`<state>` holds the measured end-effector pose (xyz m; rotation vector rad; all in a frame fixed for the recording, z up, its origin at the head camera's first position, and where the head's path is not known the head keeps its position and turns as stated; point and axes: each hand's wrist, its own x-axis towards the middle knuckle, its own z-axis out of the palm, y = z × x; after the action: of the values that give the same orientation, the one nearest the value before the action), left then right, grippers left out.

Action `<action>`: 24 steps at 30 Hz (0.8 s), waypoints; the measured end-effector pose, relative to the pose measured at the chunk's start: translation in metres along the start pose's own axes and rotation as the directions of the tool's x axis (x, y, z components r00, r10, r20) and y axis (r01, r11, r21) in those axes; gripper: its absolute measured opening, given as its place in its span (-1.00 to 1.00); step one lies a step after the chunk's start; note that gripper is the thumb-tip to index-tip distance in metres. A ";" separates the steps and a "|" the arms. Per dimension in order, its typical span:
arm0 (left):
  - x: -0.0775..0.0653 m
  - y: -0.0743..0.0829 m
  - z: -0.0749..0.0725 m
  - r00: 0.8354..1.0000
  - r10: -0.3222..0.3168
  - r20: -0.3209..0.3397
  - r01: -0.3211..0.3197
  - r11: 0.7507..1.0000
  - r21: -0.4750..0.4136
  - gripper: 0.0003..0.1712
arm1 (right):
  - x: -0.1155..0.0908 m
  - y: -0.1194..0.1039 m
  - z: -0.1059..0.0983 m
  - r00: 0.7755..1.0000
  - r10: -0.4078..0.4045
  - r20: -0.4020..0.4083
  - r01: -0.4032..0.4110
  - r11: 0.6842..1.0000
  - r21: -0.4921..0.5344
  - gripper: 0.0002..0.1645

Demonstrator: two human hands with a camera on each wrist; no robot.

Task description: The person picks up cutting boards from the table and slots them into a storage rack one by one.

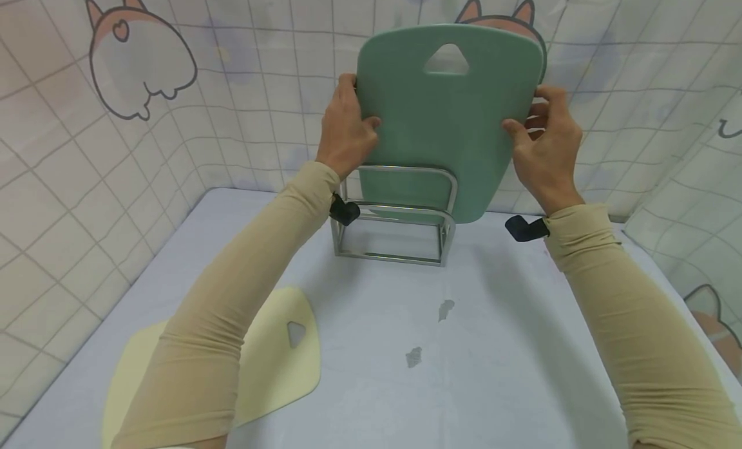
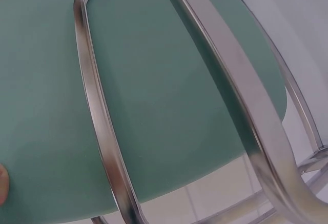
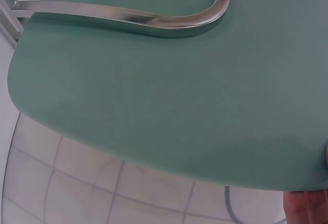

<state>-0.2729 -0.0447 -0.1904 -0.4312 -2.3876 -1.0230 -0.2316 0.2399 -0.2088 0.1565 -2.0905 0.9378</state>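
A green cutting board (image 1: 435, 127) stands upright, its triangular handle hole at the top. My left hand (image 1: 349, 132) grips its left edge with the thumb on the front face, and my right hand (image 1: 547, 149) grips the right edge in the same way. In front of the board's lower part run the bars of a metal rack (image 1: 406, 209). The bottom edge shows above the rack's base, and the lower right corner sticks out past the rack's right side. In the left wrist view two rack bars (image 2: 100, 116) cross the green face. Fingers (image 3: 307, 206) show under the board's edge in the right wrist view.
A pale yellow cutting board (image 1: 278, 365) lies flat at the table's front left, partly hidden by my left sleeve. The table (image 1: 493, 346) has a light cover with two grey patches. Behind it hangs a checked curtain (image 1: 272, 114) with cartoon animals.
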 end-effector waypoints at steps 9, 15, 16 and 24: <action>0.000 -0.005 -0.002 1.000 0.011 -0.016 -0.011 1.000 0.009 -0.40 | 0.000 -0.001 0.003 1.000 -0.010 0.009 0.010 1.000 0.000 -0.54; 0.000 -0.006 -0.004 1.000 0.001 -0.015 -0.001 1.000 0.011 -0.40 | 0.000 -0.002 0.007 1.000 -0.016 0.011 0.017 1.000 -0.015 -0.53; 0.000 -0.006 -0.005 1.000 -0.002 -0.015 0.002 1.000 0.012 -0.39 | 0.000 -0.002 0.007 1.000 -0.018 0.011 0.019 1.000 -0.018 -0.53; 0.000 -0.009 -0.009 1.000 -0.013 -0.013 0.013 1.000 0.012 -0.38 | 0.000 -0.004 0.011 1.000 -0.026 0.015 0.026 1.000 -0.015 -0.53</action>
<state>-0.2742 -0.0569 -0.1903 -0.4042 -2.3874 -1.0132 -0.2373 0.2293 -0.2104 0.1825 -2.1039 0.9078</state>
